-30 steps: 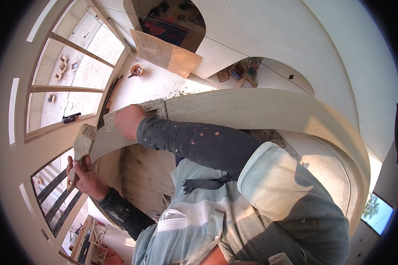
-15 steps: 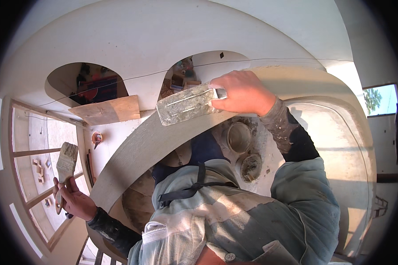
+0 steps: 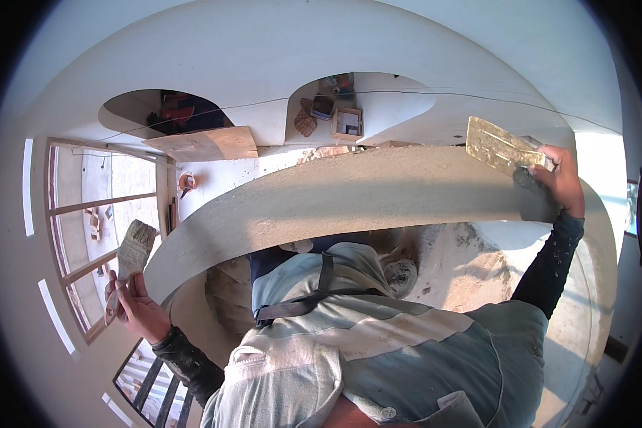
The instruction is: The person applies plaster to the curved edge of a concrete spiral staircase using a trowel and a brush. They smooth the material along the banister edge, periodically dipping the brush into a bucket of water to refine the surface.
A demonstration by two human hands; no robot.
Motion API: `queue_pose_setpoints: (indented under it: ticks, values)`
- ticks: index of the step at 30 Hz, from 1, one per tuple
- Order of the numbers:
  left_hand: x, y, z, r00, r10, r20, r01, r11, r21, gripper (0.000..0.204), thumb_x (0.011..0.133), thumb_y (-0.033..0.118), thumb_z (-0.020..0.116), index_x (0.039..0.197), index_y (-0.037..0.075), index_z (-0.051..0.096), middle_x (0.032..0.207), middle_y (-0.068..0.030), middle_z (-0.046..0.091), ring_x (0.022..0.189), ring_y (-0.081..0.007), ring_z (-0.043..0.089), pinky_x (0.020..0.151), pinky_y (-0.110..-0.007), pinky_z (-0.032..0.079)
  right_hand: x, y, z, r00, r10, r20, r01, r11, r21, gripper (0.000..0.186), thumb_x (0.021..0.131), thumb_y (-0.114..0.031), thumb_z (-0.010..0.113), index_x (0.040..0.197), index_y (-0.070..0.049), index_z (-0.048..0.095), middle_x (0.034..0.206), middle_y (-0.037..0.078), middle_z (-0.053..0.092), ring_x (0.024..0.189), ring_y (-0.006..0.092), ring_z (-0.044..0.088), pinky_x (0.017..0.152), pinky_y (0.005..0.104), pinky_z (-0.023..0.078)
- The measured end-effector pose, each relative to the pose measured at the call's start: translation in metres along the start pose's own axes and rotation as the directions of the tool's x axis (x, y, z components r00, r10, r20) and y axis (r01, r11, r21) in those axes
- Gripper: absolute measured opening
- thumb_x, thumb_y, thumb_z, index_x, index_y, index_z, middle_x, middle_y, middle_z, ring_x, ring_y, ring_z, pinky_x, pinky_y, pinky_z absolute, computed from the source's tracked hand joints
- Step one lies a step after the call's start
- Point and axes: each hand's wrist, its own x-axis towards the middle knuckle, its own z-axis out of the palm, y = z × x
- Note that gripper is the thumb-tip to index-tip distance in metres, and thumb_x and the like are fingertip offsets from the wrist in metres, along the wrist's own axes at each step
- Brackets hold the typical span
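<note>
My left hand (image 3: 137, 305) grips the handle of a wide, mortar-caked paintbrush (image 3: 133, 252), bristles upward, at the left end of a curved plastered band (image 3: 321, 192). My right hand (image 3: 560, 180) is wrapped round the handle of a flat plastering trowel (image 3: 493, 146) with a crusted face, at the band's far right, where a darker damp patch shows beside my fingers. Whether the trowel touches the surface I cannot tell. Below the band my body hides most of the floor, and a round container (image 3: 399, 277) with pale material in it shows beside my shirt.
A plywood sheet (image 3: 200, 143) lies by two arched niches in the white wall, one holding a wooden box (image 3: 346, 123). An orange bucket (image 3: 187, 181) stands on the floor below. Framed openings (image 3: 103, 200) are at left, a thin wire crosses the wall, and curved steps (image 3: 228, 299) descend under me.
My right hand has swept with the trowel from the band's left part across to its far right. The view has turned along. My left hand still holds the brush at the left.
</note>
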Motion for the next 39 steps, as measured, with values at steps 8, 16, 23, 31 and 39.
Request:
queue_pose_setpoints:
  ticks: [8,16,23,31,39]
  values:
    - [-0.061,0.055,0.004,0.961,0.062,-0.269,-0.031,0.993,0.118,0.020,0.097,0.010,0.050,0.114,0.002,0.047,0.125,-0.0142,0.050,0.109,-0.0243,0.057,0.090,-0.037,0.053,-0.019,-0.217,0.111,0.734,-0.581,0.351,0.647,0.756,-0.101,0.036,0.076,-0.030,0.071,0.100,-0.005,0.062,0.088,0.014,0.066,0.081,0.0351,0.062,0.072,0.0437,0.047]
    - [-0.115,0.006,-0.091,0.830,0.027,-0.558,0.140,0.957,0.253,0.021,0.095,0.008,0.053,0.114,0.000,0.048,0.122,-0.0153,0.050,0.106,-0.0234,0.057,0.086,-0.036,0.055,0.075,-0.365,0.150,0.521,-0.678,0.518,0.628,0.716,0.304,0.038,0.092,-0.036,0.058,0.089,0.002,0.056,0.072,0.017,0.058,0.064,0.0278,0.056,0.063,0.0388,0.044]
    - [-0.261,-0.107,-0.171,0.619,-0.157,-0.770,0.498,0.836,0.230,0.021,0.089,0.005,0.056,0.109,0.001,0.052,0.111,-0.0118,0.054,0.099,-0.0205,0.057,0.084,-0.033,0.053,0.075,-0.513,0.372,0.029,-0.511,0.859,0.621,0.683,0.385,0.065,0.096,-0.055,0.039,0.079,0.005,0.057,0.061,0.009,0.053,0.053,0.0181,0.053,0.055,0.0337,0.046]
    - [-0.387,-0.112,-0.190,0.507,-0.349,-0.788,0.845,0.382,0.375,0.027,0.080,0.000,0.055,0.107,0.002,0.050,0.108,-0.0113,0.051,0.094,-0.0247,0.056,0.074,-0.038,0.057,0.013,-0.554,0.460,-0.279,-0.492,0.825,0.514,0.649,0.561,0.061,0.094,-0.051,0.043,0.069,0.003,0.057,0.053,0.010,0.052,0.045,0.0216,0.051,0.052,0.0387,0.045]
    - [-0.375,-0.132,-0.174,0.474,-0.490,-0.732,0.775,0.627,0.081,0.018,0.087,-0.005,0.053,0.102,0.005,0.050,0.108,-0.0082,0.052,0.099,-0.0217,0.057,0.078,-0.035,0.057,0.100,-0.390,0.403,-0.069,-0.418,0.906,0.625,0.690,0.365,0.058,0.096,-0.050,0.044,0.095,0.006,0.057,0.081,0.019,0.061,0.075,0.0278,0.061,0.069,0.0415,0.048]
